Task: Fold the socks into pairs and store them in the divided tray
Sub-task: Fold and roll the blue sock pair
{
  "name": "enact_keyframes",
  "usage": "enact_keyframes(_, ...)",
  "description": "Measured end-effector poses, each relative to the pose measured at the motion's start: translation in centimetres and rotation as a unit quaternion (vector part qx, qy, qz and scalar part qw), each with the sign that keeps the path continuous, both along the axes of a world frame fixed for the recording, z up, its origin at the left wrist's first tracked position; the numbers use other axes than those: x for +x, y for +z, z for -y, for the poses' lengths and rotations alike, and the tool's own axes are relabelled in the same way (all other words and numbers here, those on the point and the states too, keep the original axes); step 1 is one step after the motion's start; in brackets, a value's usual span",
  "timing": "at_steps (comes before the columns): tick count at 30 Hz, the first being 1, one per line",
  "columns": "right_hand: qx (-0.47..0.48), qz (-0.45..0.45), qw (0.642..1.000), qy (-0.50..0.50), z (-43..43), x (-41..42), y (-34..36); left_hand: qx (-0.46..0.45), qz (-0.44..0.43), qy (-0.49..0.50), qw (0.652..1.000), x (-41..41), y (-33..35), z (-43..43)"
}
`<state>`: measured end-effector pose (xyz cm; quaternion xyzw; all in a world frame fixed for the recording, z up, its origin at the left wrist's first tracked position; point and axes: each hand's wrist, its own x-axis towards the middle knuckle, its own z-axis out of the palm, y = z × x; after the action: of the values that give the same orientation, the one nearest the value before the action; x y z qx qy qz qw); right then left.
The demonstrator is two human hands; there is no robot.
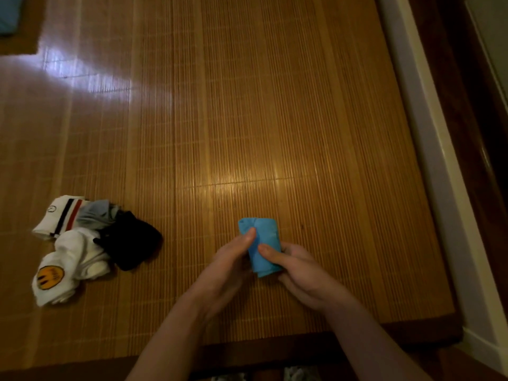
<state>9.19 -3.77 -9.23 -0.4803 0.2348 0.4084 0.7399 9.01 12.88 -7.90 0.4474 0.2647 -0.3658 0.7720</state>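
Currently, one pair is in hand. A light blue rolled sock bundle (259, 246) is held just above the woven bamboo mat (247, 119), near its front edge, right of centre.

Left hand (231, 266): thumb pressed onto the upper left part of the bundle, fingers curled under it.
Right hand (295, 268): thumb laid across the bundle's middle, fingers wrapped behind its right side. Both hands grip it; neither is free.

Progress, as a judgement: the blue pair looks folded or nearly so, probably at the final tuck, though the dim light makes the cuff hard to read. No divided tray is in view, so nothing can be logged as stored.

Left to do: a loose heap well to the left of the hands.
- white ribbed sock with black and red stripes (59, 218), at the far edge of the heap
- grey sock (97, 214), just beside it
- black sock (132, 243), crumpled, on the heap's right side
- white sock with a yellow smiley face (68, 268), nearest the front

These touch and overlap; none looks paired. Early stage overall.

Surface and room: the mat is glossy, slatted and honey-brown, with a bright glare patch at upper left. A pale ledge (428, 133) runs along its right side, with dark wood beyond. A blue cloth object (8, 12) sits at the top left corner. Lighting is low.
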Motion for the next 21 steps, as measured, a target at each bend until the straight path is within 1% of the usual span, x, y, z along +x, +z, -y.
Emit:
enact_keyframes(2,0.023,-0.003,1.000,-0.012,-0.1,0.0,0.3,0.044,-0.008,-0.023,0.999,0.7,0.7,0.5)
enact_keyframes(4,0.006,0.006,1.000,-0.021,-0.4,0.1,0.6,0.075,0.002,-0.032,0.997,1.1,1.1,1.0)
enact_keyframes(6,-0.065,0.045,0.997,-0.018,-0.8,0.7,0.9,0.114,0.032,-0.032,0.992,1.4,1.5,1.4)
enact_keyframes(9,-0.173,0.111,0.977,0.048,-1.4,2.0,1.6,0.169,0.068,-0.005,0.983,1.9,2.2,1.9)
enact_keyframes(11,-0.241,0.141,0.956,0.091,-1.8,2.7,2.2,0.177,0.070,0.039,0.981,2.4,2.7,2.4)
enact_keyframes(14,-0.323,0.182,0.923,0.098,-2.3,3.7,3.2,0.186,0.077,0.101,0.974,3.6,3.8,3.3)
enact_keyframes(17,-0.352,0.211,0.908,0.090,-2.5,4.6,4.1,0.172,0.073,0.138,0.973,4.5,4.7,3.5)
enact_keyframes(21,-0.335,0.238,0.909,0.069,-2.0,5.5,5.5,0.132,0.069,0.152,0.977,5.4,5.7,3.0)
